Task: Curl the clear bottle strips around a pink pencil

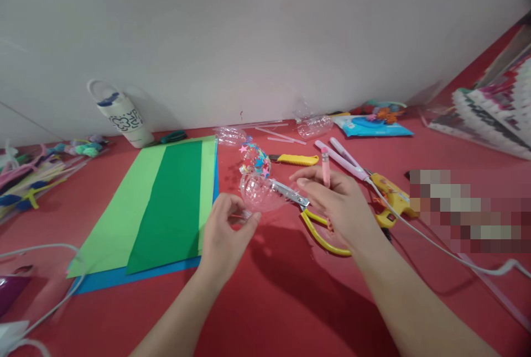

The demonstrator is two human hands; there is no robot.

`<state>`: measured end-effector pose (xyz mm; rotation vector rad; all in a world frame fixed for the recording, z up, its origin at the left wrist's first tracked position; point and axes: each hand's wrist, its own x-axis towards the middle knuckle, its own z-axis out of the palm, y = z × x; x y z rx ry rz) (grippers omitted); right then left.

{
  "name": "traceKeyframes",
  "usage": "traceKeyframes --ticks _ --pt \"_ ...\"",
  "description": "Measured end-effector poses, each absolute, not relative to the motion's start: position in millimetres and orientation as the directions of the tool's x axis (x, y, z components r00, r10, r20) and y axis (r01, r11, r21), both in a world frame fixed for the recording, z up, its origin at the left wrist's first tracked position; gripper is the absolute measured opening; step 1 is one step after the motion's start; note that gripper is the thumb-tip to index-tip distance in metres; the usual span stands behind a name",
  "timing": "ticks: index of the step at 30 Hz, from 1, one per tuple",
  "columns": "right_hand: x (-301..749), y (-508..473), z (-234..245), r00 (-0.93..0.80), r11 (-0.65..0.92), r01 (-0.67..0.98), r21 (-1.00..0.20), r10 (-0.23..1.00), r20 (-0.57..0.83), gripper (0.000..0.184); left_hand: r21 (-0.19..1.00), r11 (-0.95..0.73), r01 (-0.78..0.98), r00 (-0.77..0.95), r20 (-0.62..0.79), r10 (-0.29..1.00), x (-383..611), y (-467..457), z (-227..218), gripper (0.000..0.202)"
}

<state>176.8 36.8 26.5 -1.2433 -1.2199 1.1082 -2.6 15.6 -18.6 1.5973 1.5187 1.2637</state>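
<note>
My left hand [230, 224] pinches the edge of a clear plastic piece [257, 194], rounded like part of a bottle. The right hand [336, 197] is closed round a pink pencil [326, 168], its eraser end pointing up. Those right fingertips are close to the plastic's right side; whether they touch it I cannot tell. Under and behind the plastic lie scissors [326, 243] with yellow handles. A clear plastic piece covered in star stickers [259, 162] sits just beyond, near a yellow box cutter [296, 159].
Green sheets [166, 208] lie on the red table at left, with a white bottle [128, 122] behind them. To the right are a pink flat iron [346, 161], a yellow glue gun [394, 199] with its cable and a blue packet [373, 126]. Clear bottle pieces [315, 126] rest by the wall.
</note>
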Motion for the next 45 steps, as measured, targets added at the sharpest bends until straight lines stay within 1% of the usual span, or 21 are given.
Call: traceKeyframes --ticks 4,8,12,15,17,21,25,27,28,29,31,32,33,34,35,37,39,42,45 --pt "177.2 37.0 29.1 0.032 0.017 0.110 -0.994 0.999 0.021 0.020 0.909 -0.139 0.394 -0.107 0.195 0.975 -2.7 15.6 -17.4 0.019" --pt "177.9 36.7 30.1 0.058 0.045 0.277 -0.960 0.996 0.063 0.019 0.902 -0.129 0.411 -0.101 0.186 0.977 -2.3 15.5 -17.4 0.018" --pt "178.2 34.8 28.6 0.053 0.131 0.477 -0.869 0.983 0.178 0.018 0.902 -0.110 0.417 -0.104 0.168 0.980 -2.0 16.0 -17.8 0.019" --pt "177.6 33.3 28.0 -0.014 0.247 0.539 -0.805 0.959 0.285 0.016 0.889 -0.052 0.455 -0.107 0.112 0.988 -2.5 16.5 -18.6 0.020" --pt "177.2 32.8 27.7 -0.063 0.262 0.548 -0.794 0.960 0.273 0.015 0.866 -0.025 0.499 -0.092 0.082 0.992 -3.3 16.8 -19.6 0.019" --pt "177.8 34.2 24.8 -0.103 0.170 0.495 -0.852 0.985 0.137 0.016 0.804 -0.047 0.593 -0.031 0.080 0.996 -4.8 16.4 -21.4 0.017" --pt "177.7 37.0 20.5 -0.117 0.134 0.413 -0.901 0.989 0.093 0.018 0.677 -0.096 0.730 0.012 0.127 0.992 -4.7 13.5 -19.2 0.016" --pt "176.2 37.6 20.1 -0.128 0.114 0.374 -0.920 0.989 0.071 0.016 0.625 -0.136 0.768 0.020 0.190 0.982 -4.1 11.3 -16.1 0.018" --pt "175.2 37.5 20.4 -0.136 0.105 0.358 -0.928 0.989 0.060 0.015 0.620 -0.172 0.766 0.024 0.239 0.971 -3.6 10.1 -14.1 0.018" --pt "174.0 37.2 20.9 -0.148 0.098 0.344 -0.934 0.988 0.049 0.015 0.634 -0.214 0.743 0.027 0.291 0.956 -2.8 8.8 -11.9 0.017" --pt "171.6 35.9 21.9 -0.179 0.091 0.326 -0.941 0.983 0.033 0.015 0.722 -0.283 0.631 0.018 0.351 0.936 -0.4 6.1 -7.4 0.014" --pt "170.5 35.2 22.2 -0.199 0.092 0.317 -0.944 0.980 0.029 0.015 0.792 -0.280 0.542 0.003 0.331 0.944 1.2 4.9 -5.3 0.011" --pt "169.5 34.4 22.2 -0.216 0.098 0.305 -0.947 0.976 0.031 0.015 0.865 -0.244 0.438 -0.010 0.276 0.961 2.9 3.9 -3.5 0.006" --pt "168.7 33.7 21.9 -0.231 0.104 0.294 -0.950 0.972 0.035 0.015 0.925 -0.182 0.333 -0.015 0.198 0.980 4.8 3.2 -2.1 0.003" --pt "168.0 33.0 21.5 -0.242 0.109 0.282 -0.953 0.969 0.040 0.015 0.965 -0.112 0.236 -0.012 0.119 0.993 6.5 2.7 -1.1 0.006" --pt "166.9 31.9 20.2 -0.265 0.116 0.257 -0.960 0.963 0.045 0.015 0.996 -0.005 0.088 0.004 0.005 1.000 9.3 2.6 -0.5 0.012" --pt "165.9 31.0 19.1 -0.288 0.104 0.234 -0.967 0.957 0.033 0.015 0.999 0.042 -0.010 0.022 -0.042 0.999 11.1 3.0 -1.0 0.013" --pt "164.1 30.3 17.6 -0.307 0.081 0.195 -0.978 0.951 0.017 0.013 0.993 0.092 -0.077 0.068 -0.087 0.994 12.6 3.1 -2.0 0.011" --pt "162.0 30.4 16.2 -0.323 0.082 0.192 -0.978 0.946 0.016 0.013 0.989 0.103 -0.108 0.096 -0.092 0.991 13.9 2.2 -2.5 0.011"
